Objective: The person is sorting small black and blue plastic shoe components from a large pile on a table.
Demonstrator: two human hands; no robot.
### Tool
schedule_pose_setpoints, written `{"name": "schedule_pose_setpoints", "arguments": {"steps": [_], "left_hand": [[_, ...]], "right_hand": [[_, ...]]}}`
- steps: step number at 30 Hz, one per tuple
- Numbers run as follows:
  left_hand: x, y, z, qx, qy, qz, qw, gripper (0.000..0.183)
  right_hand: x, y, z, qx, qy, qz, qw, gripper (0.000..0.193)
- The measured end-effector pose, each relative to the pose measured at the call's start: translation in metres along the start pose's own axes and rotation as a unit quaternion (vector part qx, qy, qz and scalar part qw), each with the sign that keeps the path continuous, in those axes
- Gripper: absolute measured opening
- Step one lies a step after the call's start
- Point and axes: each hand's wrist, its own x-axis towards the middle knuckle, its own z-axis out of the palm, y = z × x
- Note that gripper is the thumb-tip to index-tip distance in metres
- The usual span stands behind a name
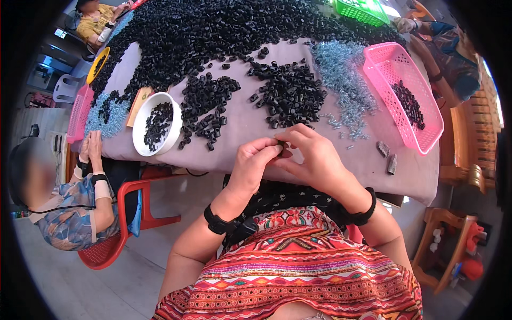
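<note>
Both hands meet just over the near edge of the counter [373,165], which is covered in a greyish cloth. The left hand [253,165] and right hand [314,157] have their fingertips pinched together on one small black tube piece [281,145], so each grip is clamped on that same bit. It's tiny and mostly hidden by the fingers, can't make out more than that.

Containers: a round white bowl [173,133] sits left of the hands with a handful of black pieces in it. A pink mesh basket [384,64] is off to the right, tilted toward the counter's edge, with a small cluster of black pieces in its middle. Another pink basket [79,112] hangs at the far left edge, next to a yellow bowl [96,66]. A green basket [362,10] is at the far end; can't tell what's in it.

Loose stuff: a huge heap of black tube pieces [213,26] covers the far half, with smaller piles closer in [290,96]. A pile of clear bluish springs [341,74] lies beside the right basket, and another bluish patch [109,120] at the left. A tan card or tag [140,101] lies by the white bowl; two small grey pieces [388,157] lie near the right edge.

A co-worker's hands [90,152] rest at the left edge.
</note>
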Motion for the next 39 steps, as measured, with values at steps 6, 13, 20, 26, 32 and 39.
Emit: {"name": "schedule_pose_setpoints", "arguments": {"steps": [6, 13, 20, 26, 32, 39], "left_hand": [[-0.002, 0.002, 0.000, 0.045, -0.010, 0.003, 0.999, 0.022], [-0.005, 0.006, -0.003, 0.086, -0.082, -0.063, 0.991, 0.025], [-0.003, 0.001, 0.007, 0.087, -0.096, -0.062, 0.990, 0.028], [0.004, 0.007, 0.006, 0.233, -0.087, -0.001, 0.969, 0.028], [0.036, 0.023, -0.014, 0.390, 0.043, 0.168, 0.904, 0.021], [0.042, 0.016, -0.015, 0.552, 0.038, 0.209, 0.807, 0.026]], "right_hand": [[-0.005, 0.007, 0.015, -0.133, 0.029, -0.040, 0.990, 0.038], [-0.011, 0.016, 0.012, -0.145, 0.007, -0.077, 0.987, 0.036], [-0.021, 0.020, 0.007, -0.145, 0.000, -0.105, 0.984, 0.037], [-0.016, 0.033, -0.030, -0.161, 0.041, 0.055, 0.985, 0.040], [-0.007, 0.083, -0.166, -0.241, 0.219, 0.197, 0.925, 0.041], [-0.031, 0.074, -0.126, -0.240, 0.126, 0.175, 0.947, 0.017]]}}
